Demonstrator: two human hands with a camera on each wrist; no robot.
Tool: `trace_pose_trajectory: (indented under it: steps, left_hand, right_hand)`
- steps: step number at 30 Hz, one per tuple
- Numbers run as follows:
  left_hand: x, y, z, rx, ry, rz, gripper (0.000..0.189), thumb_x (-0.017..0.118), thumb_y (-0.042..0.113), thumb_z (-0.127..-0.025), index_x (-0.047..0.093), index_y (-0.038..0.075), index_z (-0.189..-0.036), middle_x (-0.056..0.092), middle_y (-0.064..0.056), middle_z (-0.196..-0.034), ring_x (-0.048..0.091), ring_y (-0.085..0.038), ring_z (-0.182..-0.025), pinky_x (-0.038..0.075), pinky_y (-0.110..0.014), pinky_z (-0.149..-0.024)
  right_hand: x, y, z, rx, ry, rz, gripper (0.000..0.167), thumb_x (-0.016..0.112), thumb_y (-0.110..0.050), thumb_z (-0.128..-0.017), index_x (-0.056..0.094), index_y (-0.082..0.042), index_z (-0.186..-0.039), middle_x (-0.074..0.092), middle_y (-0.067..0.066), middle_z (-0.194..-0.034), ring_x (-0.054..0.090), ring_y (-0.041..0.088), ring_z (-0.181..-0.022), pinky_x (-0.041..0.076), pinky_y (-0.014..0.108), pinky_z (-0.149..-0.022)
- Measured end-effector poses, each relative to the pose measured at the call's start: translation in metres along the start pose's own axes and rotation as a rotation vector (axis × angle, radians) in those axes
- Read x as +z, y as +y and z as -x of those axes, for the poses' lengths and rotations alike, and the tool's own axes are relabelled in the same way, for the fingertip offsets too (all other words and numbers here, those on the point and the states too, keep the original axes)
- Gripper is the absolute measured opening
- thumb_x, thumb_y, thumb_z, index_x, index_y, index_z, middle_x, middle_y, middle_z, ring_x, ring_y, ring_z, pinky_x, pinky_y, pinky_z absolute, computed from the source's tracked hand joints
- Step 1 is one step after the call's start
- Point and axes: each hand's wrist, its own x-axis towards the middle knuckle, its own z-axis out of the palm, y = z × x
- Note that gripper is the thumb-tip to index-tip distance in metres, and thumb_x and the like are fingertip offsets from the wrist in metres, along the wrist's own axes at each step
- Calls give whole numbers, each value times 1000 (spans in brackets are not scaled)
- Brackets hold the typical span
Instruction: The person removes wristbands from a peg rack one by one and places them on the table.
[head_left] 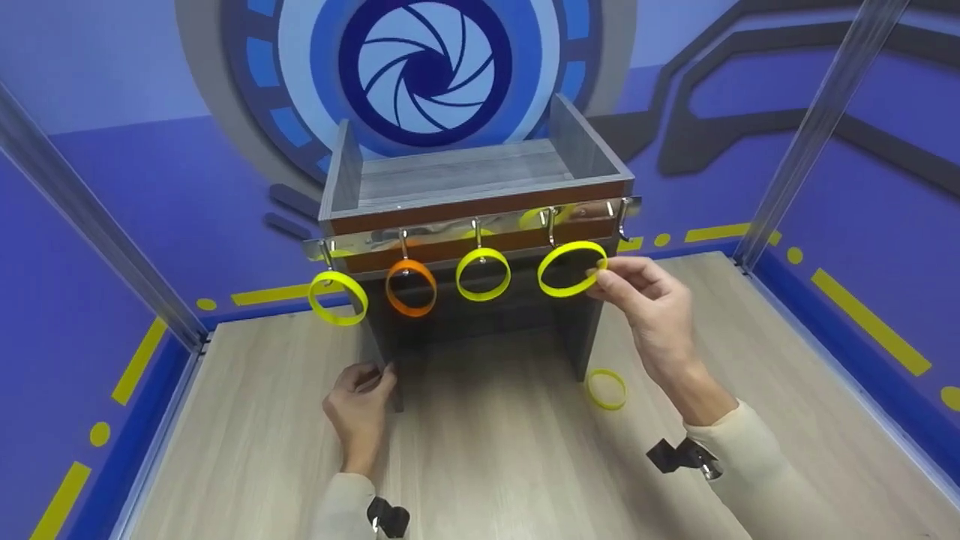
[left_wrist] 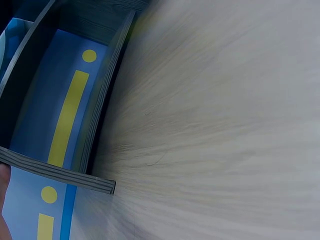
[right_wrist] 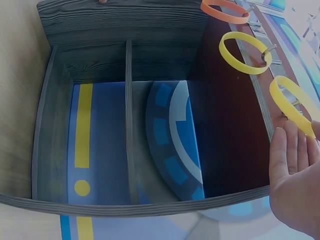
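Note:
My right hand (head_left: 664, 315) pinches a yellow ring (head_left: 541, 276) by its right side, between thumb and fingers. The ring is at the fourth hook (head_left: 553, 229) of a metal rail on a grey wooden shelf (head_left: 480, 169); I cannot tell whether it touches the hook. In the right wrist view the same ring (right_wrist: 286, 102) is above the fingertips. Low on the left, my left hand (head_left: 358, 409) grips the front edge of the shelf's side panel (left_wrist: 60, 175), with curled fingers; only a sliver of it shows in the left wrist view.
To the left hang a yellow ring (head_left: 312, 304), an orange ring (head_left: 389, 292) and another yellow ring (head_left: 460, 281), each on its own hook. A fifth hook (head_left: 622, 221) is at the right end. One more yellow ring (head_left: 624, 390) stands on the table (head_left: 480, 465) beside the right panel.

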Motion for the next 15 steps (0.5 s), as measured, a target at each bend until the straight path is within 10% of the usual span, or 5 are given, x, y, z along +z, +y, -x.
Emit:
trace_pose_trajectory:
  steps: [15]
  left_hand:
    - [1,0,2,20,8,-27,16,89,-3,-80,76,-1,-89,77,-11,-88,77,-29,-80,57,-12,-68]
  right_hand:
    - [-32,13,20,70,34,90,20,71,7,-98,65,16,-115,75,21,-103,75,27,-90,63,42,-89]
